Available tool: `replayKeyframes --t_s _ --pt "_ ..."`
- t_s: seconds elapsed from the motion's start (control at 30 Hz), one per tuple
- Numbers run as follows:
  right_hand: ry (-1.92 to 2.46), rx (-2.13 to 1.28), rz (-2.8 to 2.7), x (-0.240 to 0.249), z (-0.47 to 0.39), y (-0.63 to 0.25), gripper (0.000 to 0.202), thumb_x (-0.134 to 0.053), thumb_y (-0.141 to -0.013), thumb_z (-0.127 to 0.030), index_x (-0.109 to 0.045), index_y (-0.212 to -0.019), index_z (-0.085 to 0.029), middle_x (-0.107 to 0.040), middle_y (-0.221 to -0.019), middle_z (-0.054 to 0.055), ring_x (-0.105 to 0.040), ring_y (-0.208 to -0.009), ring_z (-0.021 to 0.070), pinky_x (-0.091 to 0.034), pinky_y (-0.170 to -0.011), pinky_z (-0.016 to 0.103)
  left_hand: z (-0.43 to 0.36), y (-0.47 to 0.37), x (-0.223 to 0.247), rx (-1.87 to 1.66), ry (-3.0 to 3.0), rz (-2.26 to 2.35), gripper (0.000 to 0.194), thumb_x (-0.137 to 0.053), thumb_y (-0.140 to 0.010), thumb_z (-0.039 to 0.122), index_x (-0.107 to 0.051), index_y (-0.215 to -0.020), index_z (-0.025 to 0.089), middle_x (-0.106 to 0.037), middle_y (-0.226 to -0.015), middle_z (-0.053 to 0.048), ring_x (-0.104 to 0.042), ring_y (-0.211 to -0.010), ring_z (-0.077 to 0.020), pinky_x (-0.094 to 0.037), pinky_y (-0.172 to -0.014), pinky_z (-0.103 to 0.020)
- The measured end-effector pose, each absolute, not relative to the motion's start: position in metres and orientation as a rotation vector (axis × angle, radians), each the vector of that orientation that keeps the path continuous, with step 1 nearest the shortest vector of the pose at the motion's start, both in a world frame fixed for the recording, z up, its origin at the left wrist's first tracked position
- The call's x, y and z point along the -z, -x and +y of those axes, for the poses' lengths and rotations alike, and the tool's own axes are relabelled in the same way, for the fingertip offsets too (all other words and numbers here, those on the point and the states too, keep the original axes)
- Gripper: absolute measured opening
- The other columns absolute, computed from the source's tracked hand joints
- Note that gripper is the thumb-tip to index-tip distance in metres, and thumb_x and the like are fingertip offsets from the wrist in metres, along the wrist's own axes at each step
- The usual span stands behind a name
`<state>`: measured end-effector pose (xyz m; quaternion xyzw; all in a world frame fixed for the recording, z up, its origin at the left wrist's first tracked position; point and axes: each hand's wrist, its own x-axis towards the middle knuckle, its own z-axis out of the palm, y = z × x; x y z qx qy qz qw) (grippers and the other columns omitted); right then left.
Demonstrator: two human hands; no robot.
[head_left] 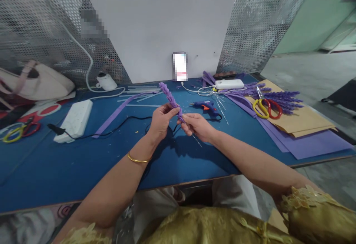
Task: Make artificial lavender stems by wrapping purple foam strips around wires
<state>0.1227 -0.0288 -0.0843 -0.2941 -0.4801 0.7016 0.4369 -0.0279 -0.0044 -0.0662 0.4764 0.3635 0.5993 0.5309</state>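
A purple lavender stem (168, 93), fluffy along its upper part, is held tilted above the blue table. My left hand (163, 119) is closed on its middle, the thumb resting along the purple strip. Lower down, my right hand (196, 125) pinches the base of the flower. Thin wire (198, 141) sticks out below the right fingers. Just behind the right hand lies a blue glue gun (206, 106) with an orange trigger. A long purple strip (119, 111) lies on the table to the left of both hands.
Finished lavender stems (280, 99), yellow-and-red scissors (267, 108) and brown paper (306, 122) lie at right. A phone (180, 66) leans on the white board (164, 25). A power strip (76, 119) with a black cord sits at left, near more scissors (22, 131).
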Motion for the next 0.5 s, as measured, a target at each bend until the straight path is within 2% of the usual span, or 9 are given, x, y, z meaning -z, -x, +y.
replayKeyframes --t_s 0.17,0.33,0.5 --pt "0.719 -1.877 -1.037 0.0815 -0.032 -0.1195 0.027 -0.071 -0.082 -0.039 -0.065 -0.08 -0.013 -0.046 -0.049 -0.007 -0.032 -0.038 0.0049 -0.027 -0.04 0.02 -0.0041 0.0252 0.0717 -1.418 -1.15 0.85 0.018 -0.088 -0.06 0.026 -0.074 -0.069 0.018 -0.069 -0.072 -0.002 -0.06 -0.068 -0.0129 -0.048 -0.072 -0.028" --pt "0.645 -1.968 -0.96 0.0775 -0.0334 -0.1192 0.019 -0.067 -0.086 -0.032 -0.064 -0.082 -0.014 -0.039 -0.048 -0.009 -0.026 -0.038 0.0041 -0.025 -0.041 0.019 -0.004 0.0238 0.0725 -1.433 -1.13 0.814 0.019 -0.088 -0.058 0.027 -0.074 -0.068 0.019 -0.068 -0.071 0.0 -0.058 -0.067 -0.0122 -0.047 -0.071 -0.027" --pt "0.749 -1.807 -1.093 0.0794 -0.0307 -0.1212 0.041 -0.064 -0.086 -0.053 -0.065 -0.081 -0.013 -0.044 -0.048 -0.007 -0.039 -0.039 0.0067 -0.032 -0.041 0.021 -0.0065 0.0237 0.0705 -1.418 -1.189 0.842 0.017 -0.086 -0.061 0.028 -0.075 -0.07 0.019 -0.067 -0.069 -0.001 -0.057 -0.065 -0.0132 -0.047 -0.07 -0.028"
